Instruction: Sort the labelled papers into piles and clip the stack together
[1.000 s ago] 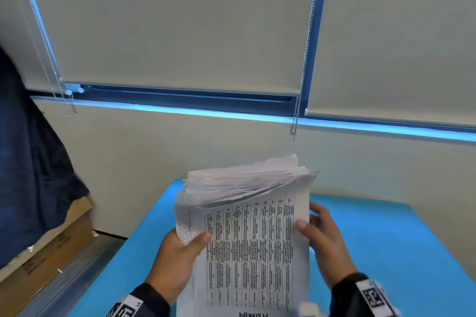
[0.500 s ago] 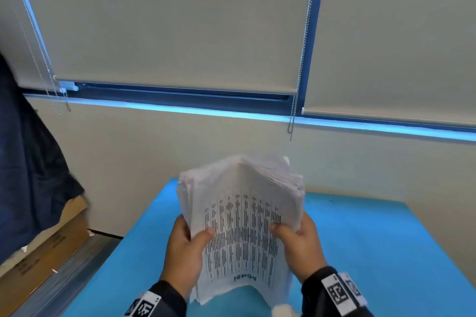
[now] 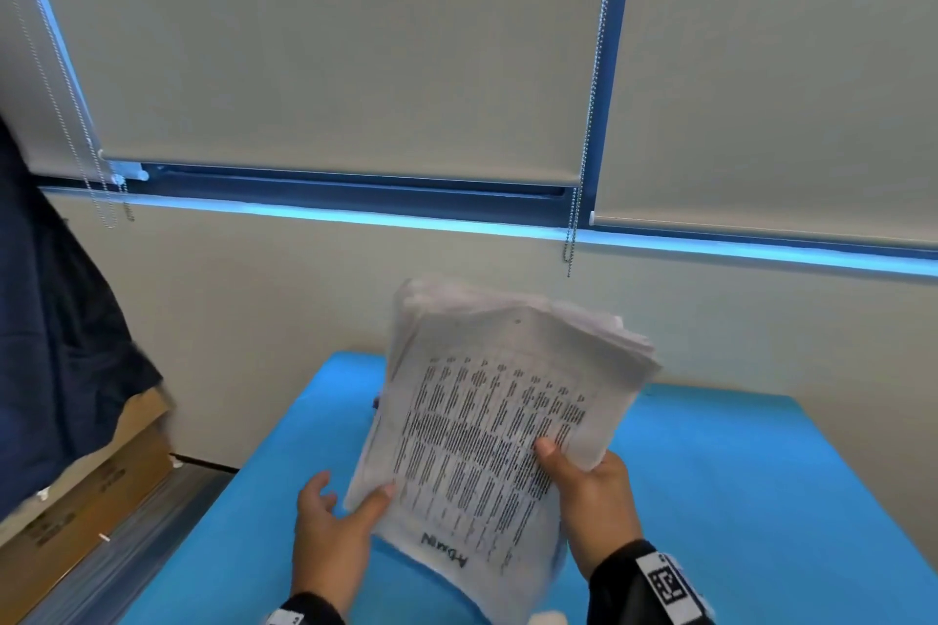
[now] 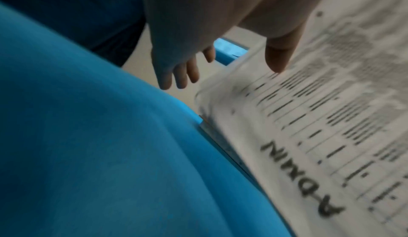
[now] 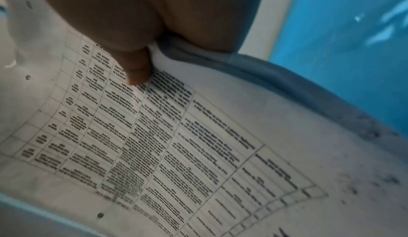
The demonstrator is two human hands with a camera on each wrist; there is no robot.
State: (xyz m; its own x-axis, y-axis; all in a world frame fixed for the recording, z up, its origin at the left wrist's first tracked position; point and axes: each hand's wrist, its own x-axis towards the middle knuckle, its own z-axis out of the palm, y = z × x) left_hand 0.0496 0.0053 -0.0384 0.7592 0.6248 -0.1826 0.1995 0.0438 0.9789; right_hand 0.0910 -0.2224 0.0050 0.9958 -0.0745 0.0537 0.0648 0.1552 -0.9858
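A thick stack of printed papers point(image 3: 497, 421) is held up over the blue table point(image 3: 761, 497), tilted to the right. Its top sheet carries a table of text and the handwritten label ADMIN point(image 3: 444, 551) near the bottom edge. My right hand point(image 3: 583, 477) grips the stack's lower right side, thumb point(image 5: 137, 73) on the top sheet and fingers hidden behind. My left hand point(image 3: 350, 497) is beside the stack's lower left edge. Its thumb point(image 4: 278, 61) touches the top sheet, and its fingers point(image 4: 181, 76) stretch out free of the paper.
A cardboard box point(image 3: 86, 497) stands on the floor to the left of the table, under a hanging dark cloth point(image 3: 51, 345). The wall and blinds with bead chains point(image 3: 571, 239) rise just behind the table. A small white thing point(image 3: 545, 618) shows at the bottom edge.
The stack has swung from upright to leaning right. My left hand's fingers have come out from behind it, leaving only the thumb on it. The right hand keeps its grip.
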